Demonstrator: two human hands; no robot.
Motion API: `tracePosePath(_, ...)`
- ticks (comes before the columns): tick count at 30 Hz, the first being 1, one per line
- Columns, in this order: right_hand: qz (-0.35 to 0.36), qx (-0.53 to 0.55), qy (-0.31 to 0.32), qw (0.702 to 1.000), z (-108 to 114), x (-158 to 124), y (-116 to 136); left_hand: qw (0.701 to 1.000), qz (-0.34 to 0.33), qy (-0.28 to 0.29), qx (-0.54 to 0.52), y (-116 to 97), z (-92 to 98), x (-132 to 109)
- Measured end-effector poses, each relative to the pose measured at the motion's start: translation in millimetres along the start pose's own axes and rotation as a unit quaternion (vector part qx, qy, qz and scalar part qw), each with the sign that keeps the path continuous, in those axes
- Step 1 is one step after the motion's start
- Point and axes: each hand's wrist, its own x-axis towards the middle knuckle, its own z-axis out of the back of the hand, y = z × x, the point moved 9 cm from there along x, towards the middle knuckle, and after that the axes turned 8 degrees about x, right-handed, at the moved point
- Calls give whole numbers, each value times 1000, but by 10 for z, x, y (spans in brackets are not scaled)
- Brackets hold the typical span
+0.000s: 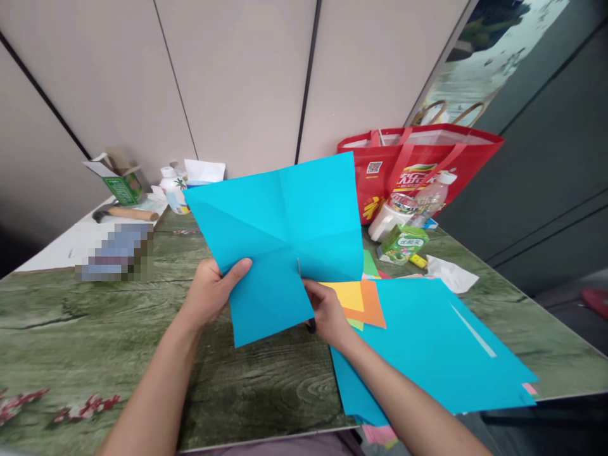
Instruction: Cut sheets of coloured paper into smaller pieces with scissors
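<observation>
A creased sheet of bright blue paper (266,221) is held up above the table in the head view. My left hand (213,291) grips its left edge, thumb on the near face and fingers behind. Around a pair of scissors (299,267) my right hand (325,310) is closed. A thin blade shows at a cut running from the lower right edge toward the sheet's middle, and a dark bit of handle is visible below the hand. The paper and my fingers hide most of the scissors.
Blue sheets (418,354) and yellow and orange papers (368,304) lie at right. Behind them are a green carton (403,244), a white jar (387,221) and a red bag (427,164). At left are a hammer (128,213), an open box (121,183) and a white bottle (173,190).
</observation>
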Motion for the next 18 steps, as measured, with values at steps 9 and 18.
tracePosePath(9,-10,11,-17,1000,10,-11,-11,999,17,10,-31,-1,-33,-10)
tracePosePath(18,-13,10,-27,1000,30,-15,-27,999,33,7,-21,-5,-30,-19)
